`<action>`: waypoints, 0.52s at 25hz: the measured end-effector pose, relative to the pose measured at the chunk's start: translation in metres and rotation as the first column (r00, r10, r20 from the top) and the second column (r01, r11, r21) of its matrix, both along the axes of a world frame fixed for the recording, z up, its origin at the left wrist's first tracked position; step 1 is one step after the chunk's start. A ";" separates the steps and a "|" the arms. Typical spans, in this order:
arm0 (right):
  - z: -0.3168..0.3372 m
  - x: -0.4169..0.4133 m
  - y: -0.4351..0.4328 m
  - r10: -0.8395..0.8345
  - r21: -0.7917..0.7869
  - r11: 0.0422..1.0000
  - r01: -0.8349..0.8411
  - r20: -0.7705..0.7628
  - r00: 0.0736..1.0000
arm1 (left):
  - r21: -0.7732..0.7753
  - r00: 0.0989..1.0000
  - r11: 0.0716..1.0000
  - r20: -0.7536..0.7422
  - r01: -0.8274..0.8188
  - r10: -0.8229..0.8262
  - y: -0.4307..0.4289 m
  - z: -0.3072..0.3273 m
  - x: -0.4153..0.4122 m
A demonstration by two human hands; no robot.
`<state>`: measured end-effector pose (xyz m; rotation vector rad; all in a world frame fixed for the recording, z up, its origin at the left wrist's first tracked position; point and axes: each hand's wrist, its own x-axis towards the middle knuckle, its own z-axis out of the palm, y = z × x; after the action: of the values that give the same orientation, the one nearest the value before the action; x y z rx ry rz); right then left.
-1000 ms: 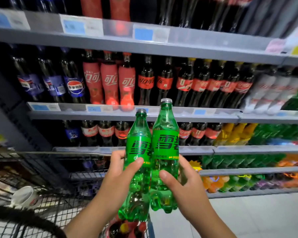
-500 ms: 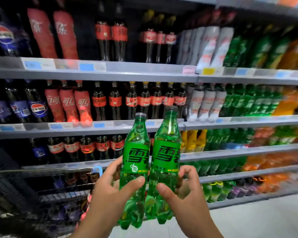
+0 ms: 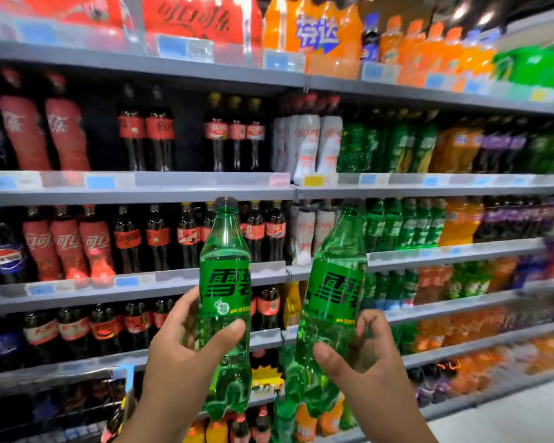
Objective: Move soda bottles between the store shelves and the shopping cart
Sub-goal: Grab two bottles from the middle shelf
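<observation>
- Left green bottle (image 3: 225,302): clear green plastic, upright, held in the air in front of the shelves. Green label with large dark Chinese characters; the smaller print cannot be read. Clear liquid inside; cap on.
- Right green bottle (image 3: 331,302): same make and label, top tilted to the right, held just beside the first with a gap between them. Its cap end is blurred.
- Left hand (image 3: 179,356): fingers clamped around the lower half of the left green bottle, thumb across the front below the label.
- Right hand (image 3: 365,366): thumb pressed on the lower front of the right green bottle, fingers curled around its right side, closed on it.
- Shelves (image 3: 135,191): grey metal tiers with clear price-tag strips holding blue, white, pink and yellow tags; their print is unreadable.
- Cola bottles (image 3: 160,139): dark liquid, red labels with white script, on the middle tiers behind and left of the hands; some fully wrapped in red.
- Pepsi bottles (image 3: 8,257): far left, round red, white and blue logo.
- White-sleeved bottles (image 3: 317,142): right of the colas.
- Green bottles on shelf (image 3: 394,145): right of the white ones, blurred.
- Orange soda pack (image 3: 314,36): top tier, blue Chinese characters on orange.
- Orange drinks (image 3: 458,223): further right, blurred.
</observation>
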<state>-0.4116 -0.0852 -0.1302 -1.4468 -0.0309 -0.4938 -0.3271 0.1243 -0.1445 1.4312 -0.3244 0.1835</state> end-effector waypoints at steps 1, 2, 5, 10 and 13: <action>0.004 0.000 -0.006 0.000 0.013 1.000 -0.001 0.017 1.000 | 0.002 1.000 1.000 0.023 0.006 -0.006 -0.005 0.005 0.001; 0.008 0.002 -0.013 0.000 0.034 0.999 -0.001 0.035 0.999 | 0.001 0.999 1.000 0.047 0.013 -0.013 -0.012 0.010 0.005; 0.017 0.016 -0.029 0.007 0.079 0.997 -0.012 0.060 0.998 | -0.005 0.994 1.000 0.105 0.030 -0.029 -0.029 0.021 0.023; 0.034 0.061 -0.062 -0.007 0.133 0.991 -0.001 0.061 0.998 | 0.006 0.982 0.996 0.167 0.084 -0.083 -0.064 0.038 0.078; 0.046 0.096 -0.087 -0.024 0.160 0.987 0.013 0.066 0.998 | 0.015 0.972 0.993 0.201 0.117 -0.118 -0.092 0.048 0.118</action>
<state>-0.3151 -0.1724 -0.0843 -1.2746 -0.0310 -0.5481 -0.2094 0.0318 -0.0962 1.3943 -0.5749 0.2325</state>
